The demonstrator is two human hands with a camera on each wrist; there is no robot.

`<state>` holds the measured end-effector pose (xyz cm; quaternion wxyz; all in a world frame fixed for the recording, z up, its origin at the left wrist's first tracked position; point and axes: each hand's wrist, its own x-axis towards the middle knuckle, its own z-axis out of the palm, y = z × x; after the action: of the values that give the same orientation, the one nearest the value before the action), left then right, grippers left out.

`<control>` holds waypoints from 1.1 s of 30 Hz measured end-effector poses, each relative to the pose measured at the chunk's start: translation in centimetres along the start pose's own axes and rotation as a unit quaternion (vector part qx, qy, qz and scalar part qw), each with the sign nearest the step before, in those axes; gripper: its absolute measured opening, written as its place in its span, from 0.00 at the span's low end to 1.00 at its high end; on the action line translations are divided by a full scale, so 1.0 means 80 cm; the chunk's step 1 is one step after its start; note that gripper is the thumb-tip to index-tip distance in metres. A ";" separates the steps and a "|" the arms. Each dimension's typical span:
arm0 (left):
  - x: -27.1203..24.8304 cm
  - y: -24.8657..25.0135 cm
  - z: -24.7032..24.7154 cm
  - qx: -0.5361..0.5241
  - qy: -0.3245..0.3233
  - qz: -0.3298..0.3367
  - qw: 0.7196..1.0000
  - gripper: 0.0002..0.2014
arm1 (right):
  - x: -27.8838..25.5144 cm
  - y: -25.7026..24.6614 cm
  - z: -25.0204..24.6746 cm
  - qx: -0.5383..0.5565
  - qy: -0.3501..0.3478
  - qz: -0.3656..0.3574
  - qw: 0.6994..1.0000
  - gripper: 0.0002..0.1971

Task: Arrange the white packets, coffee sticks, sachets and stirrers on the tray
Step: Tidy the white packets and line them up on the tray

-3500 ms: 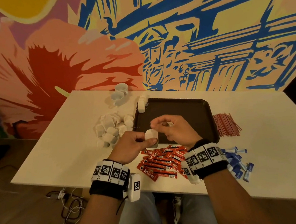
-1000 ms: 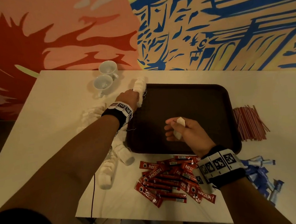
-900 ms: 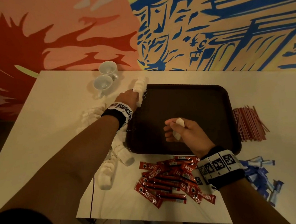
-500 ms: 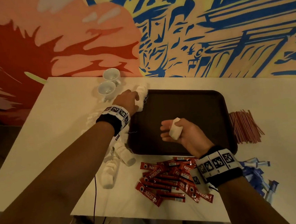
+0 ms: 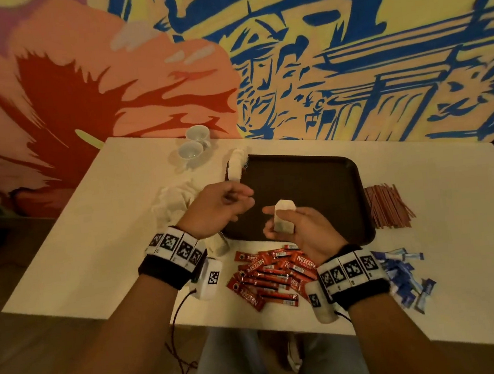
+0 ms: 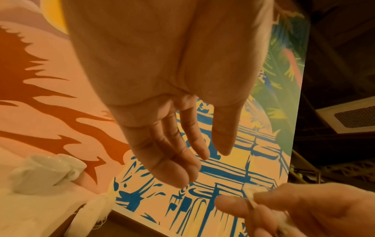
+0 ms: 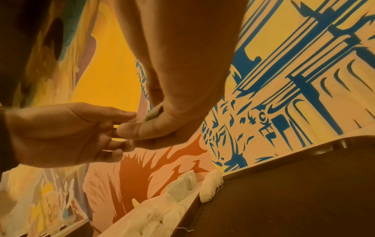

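Observation:
A dark brown tray [image 5: 314, 180] lies mid-table. My right hand [image 5: 285, 225] hovers over its near edge and pinches one white packet [image 5: 283, 218] between thumb and fingers. My left hand [image 5: 245, 200] hangs just left of it, fingers relaxed and holding nothing; in the left wrist view the left hand [image 6: 194, 160] shows loose, nearly straight fingers. A short row of white packets [image 5: 236, 165] stands at the tray's far left corner. More white packets [image 5: 174, 199] are heaped left of the tray. Red coffee sticks [image 5: 269, 275] lie in front of it, blue sachets [image 5: 402, 274] at the right front, red stirrers [image 5: 388, 206] to its right.
Two small white cups [image 5: 195, 145] stand at the table's far left, near the painted wall. The table's near edge [image 5: 253, 328] runs just below the coffee sticks. Bare table top [image 5: 452, 197] stretches to the right of the stirrers.
My left hand has drawn back from the packet row at the tray's far left corner and now hangs close to my right hand. The right hand has kept its packet throughout.

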<state>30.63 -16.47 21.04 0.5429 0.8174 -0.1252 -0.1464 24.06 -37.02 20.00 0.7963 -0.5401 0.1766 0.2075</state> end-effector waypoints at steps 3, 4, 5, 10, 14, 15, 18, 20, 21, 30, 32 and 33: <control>-0.030 -0.004 0.014 -0.013 -0.019 -0.005 1.000 0.12 | -0.021 0.010 0.005 -0.003 -0.016 0.008 1.000 0.20; -0.038 -0.003 0.018 -0.011 -0.023 -0.002 1.000 0.12 | -0.028 0.012 0.007 -0.007 -0.024 0.009 1.000 0.24; -0.043 -0.001 0.023 -0.010 -0.028 0.002 1.000 0.13 | -0.034 0.013 0.010 -0.009 -0.037 0.014 0.999 0.27; -0.063 0.016 0.045 0.013 -0.064 0.042 0.997 0.13 | -0.057 0.021 0.018 -0.044 -0.100 0.034 0.993 0.38; -0.075 0.029 0.053 0.014 -0.071 0.066 0.995 0.04 | -0.062 0.028 0.011 -0.037 -0.110 0.039 0.992 0.50; -0.079 0.034 0.052 0.007 -0.076 0.072 0.995 0.04 | -0.063 0.029 0.006 -0.028 -0.103 0.044 0.993 0.50; -0.089 0.042 0.045 -0.004 -0.101 0.072 0.992 0.04 | -0.072 0.028 -0.007 0.000 -0.089 0.035 0.995 0.31; -0.094 0.043 0.038 0.007 -0.101 0.069 0.993 0.05 | -0.077 0.026 -0.015 0.007 -0.091 0.011 0.996 0.19; -0.095 0.043 0.034 0.020 -0.096 0.070 0.993 0.06 | -0.079 0.025 -0.018 0.007 -0.096 -0.003 0.995 0.17; -0.093 0.030 0.035 0.033 -0.057 0.061 0.996 0.18 | -0.081 0.038 -0.022 -0.137 -0.065 -0.143 0.978 0.17; -0.094 0.028 0.040 0.053 -0.054 0.066 0.995 0.13 | -0.079 0.043 -0.022 -0.181 -0.049 -0.161 0.969 0.15; -0.094 0.027 0.043 0.064 -0.051 0.068 0.994 0.11 | -0.078 0.045 -0.022 -0.194 -0.040 -0.169 0.965 0.14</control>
<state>22.29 -17.45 22.54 0.4909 0.8316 -0.2173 -0.1425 16.76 -38.32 19.73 0.7063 -0.6975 0.0070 0.1212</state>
